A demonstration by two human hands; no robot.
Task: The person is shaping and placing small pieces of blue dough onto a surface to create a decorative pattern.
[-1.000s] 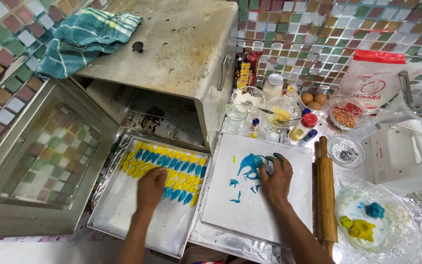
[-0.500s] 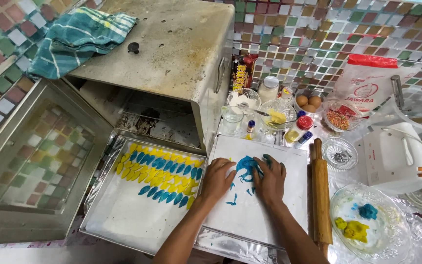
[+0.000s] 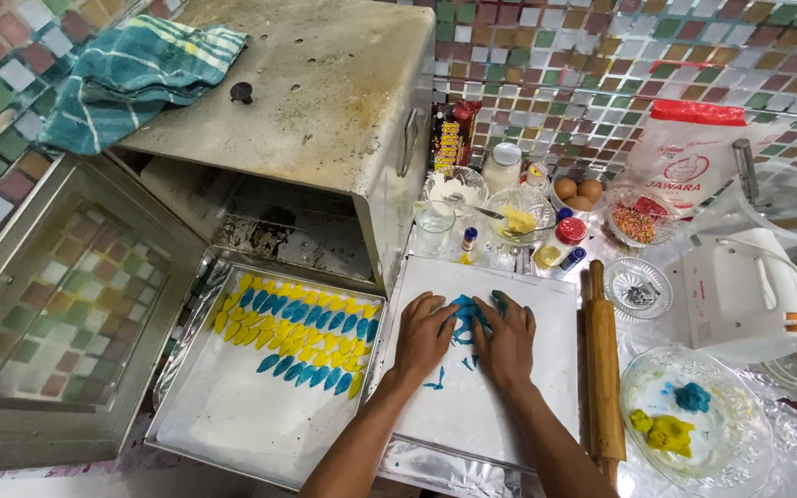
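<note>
Blue dough (image 3: pixel 465 318) on white sheet (image 3: pixel 546 406), under both hands' fingers (image 3: pixel 435 309).

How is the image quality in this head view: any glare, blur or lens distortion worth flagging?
Head view: sharp overall, both hands crisp, left hand and right hand on the blue dough; even soft light with faint shadows; mild glare on the foil and the glass bowl; wide-angle bending shows in the tiled wall and the oven door at the edges.
</note>
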